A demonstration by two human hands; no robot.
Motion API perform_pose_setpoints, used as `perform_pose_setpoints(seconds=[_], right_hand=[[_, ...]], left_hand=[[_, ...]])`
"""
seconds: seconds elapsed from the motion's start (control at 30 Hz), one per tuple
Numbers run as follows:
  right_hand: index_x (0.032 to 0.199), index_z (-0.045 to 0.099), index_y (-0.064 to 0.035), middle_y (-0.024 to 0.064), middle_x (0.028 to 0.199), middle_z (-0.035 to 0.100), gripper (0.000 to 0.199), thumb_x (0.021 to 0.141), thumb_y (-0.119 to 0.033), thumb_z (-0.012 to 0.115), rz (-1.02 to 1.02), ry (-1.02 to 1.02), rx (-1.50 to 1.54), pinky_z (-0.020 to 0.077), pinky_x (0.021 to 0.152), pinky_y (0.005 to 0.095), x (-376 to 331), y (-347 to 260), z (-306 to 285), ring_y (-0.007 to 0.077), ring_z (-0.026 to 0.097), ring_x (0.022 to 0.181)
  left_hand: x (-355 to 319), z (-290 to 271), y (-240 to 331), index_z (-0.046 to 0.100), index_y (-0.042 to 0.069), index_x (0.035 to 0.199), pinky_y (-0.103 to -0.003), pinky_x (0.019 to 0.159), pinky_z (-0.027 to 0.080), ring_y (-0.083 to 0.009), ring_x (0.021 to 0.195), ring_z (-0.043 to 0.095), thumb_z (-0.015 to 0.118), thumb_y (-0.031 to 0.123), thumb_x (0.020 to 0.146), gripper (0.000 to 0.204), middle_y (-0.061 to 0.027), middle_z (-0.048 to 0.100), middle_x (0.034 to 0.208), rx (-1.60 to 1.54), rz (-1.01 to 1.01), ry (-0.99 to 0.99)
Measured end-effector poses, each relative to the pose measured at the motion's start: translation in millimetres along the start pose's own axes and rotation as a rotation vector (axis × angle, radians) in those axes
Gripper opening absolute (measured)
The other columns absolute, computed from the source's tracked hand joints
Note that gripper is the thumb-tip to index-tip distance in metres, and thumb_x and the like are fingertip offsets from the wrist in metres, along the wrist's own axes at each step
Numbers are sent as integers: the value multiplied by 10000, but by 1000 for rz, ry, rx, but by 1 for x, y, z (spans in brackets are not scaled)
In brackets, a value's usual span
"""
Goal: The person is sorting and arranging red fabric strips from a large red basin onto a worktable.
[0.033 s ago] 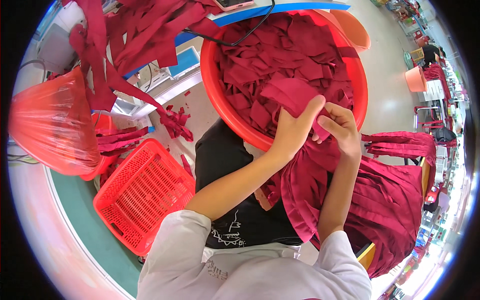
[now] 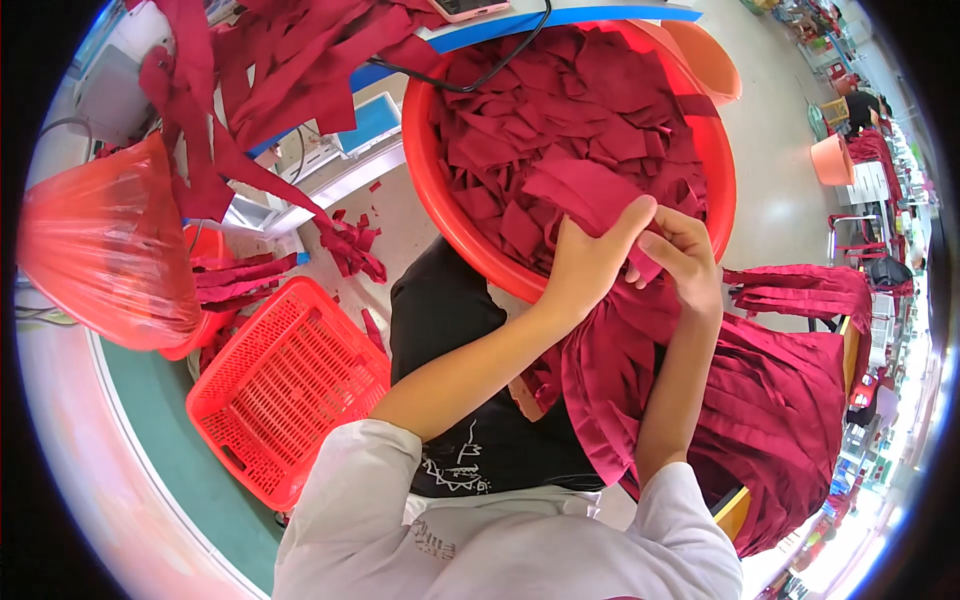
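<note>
Over the near rim of a big round red tub [image 2: 425, 170], both hands meet on one piece of dark red cloth [image 2: 585, 195]. That cloth piece lies on top of the heap of cut dark red pieces [image 2: 560, 90] that fills the tub, at the heap's near edge. The left hand [image 2: 588, 262] has its fingers [image 2: 628, 222] closed over the piece, thumb on the near side, pinching its lower edge. The right hand [image 2: 685, 258] sits just beside it, touching the same edge; its fingers [image 2: 662, 245] are curled and pressed together on the cloth, though how much of the piece they grip cannot be told.

Below the hands, a large drape of the same dark red fabric [image 2: 760, 400] hangs across the person's lap and spreads to the right, under the right forearm. Folded strips of it [image 2: 800, 290] lie near the drape's upper right edge.

To the left, on the floor, a red slotted plastic basket [image 2: 285, 390] stands tilted, well apart from the tub. Farther left is a bulging orange-red plastic bag [image 2: 100, 250]. Long dark red strips [image 2: 250, 80] hang down from the desk edge at the upper left, and a black cable [image 2: 495, 62] crosses the tub's far rim.
</note>
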State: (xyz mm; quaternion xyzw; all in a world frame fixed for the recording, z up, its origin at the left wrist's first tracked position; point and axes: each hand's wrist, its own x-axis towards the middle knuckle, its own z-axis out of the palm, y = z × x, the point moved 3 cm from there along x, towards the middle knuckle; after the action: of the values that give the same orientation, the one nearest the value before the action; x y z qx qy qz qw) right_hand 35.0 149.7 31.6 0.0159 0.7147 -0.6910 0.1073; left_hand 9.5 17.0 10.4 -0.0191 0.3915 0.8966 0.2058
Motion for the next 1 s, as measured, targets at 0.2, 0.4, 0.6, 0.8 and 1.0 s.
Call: perform_pose_setpoints(seconds=[0.2,0.4,0.6,0.8,1.0], right_hand=[[850,587,3,59,698,639,110,920,-82,582,63,-33,-23,471,453,219,-5,5,-6,119,632,551],[870,594,2,44,677,628,106,910,-96,606,85,-73,-37,459,453,212,-7,6,-8,101,613,544],[951,614,-6,18,685,632,171,875,-139,690,182,-133,-166,450,498,201,-21,0,-4,69,587,571],[762,521,2,80,548,444,214,868,-98,677,-76,754,-808,334,492,277,-103,51,-46,83,407,540],[930,563,-94,181,680,595,49,902,-127,540,529,1177,-1326,432,540,483,-321,338,-99,391,608,639]], left_hand=[[2,-7,-18,588,92,874,-221,466,283,-38,494,388,576,225,929,145,50,487,619,-165,-124,-13],[2,2,-11,604,54,887,-255,452,424,-99,527,541,540,223,928,185,-17,583,693,-40,74,-82],[9,-10,-17,622,27,948,-355,763,493,-226,814,618,432,292,867,337,-117,643,872,-317,-201,-34],[18,-12,5,445,81,696,-342,705,432,-193,644,503,424,284,838,248,-31,438,637,-704,-197,-275],[19,-15,14,356,124,657,-276,517,312,-111,482,318,395,268,846,241,29,312,558,-763,-256,-392]])
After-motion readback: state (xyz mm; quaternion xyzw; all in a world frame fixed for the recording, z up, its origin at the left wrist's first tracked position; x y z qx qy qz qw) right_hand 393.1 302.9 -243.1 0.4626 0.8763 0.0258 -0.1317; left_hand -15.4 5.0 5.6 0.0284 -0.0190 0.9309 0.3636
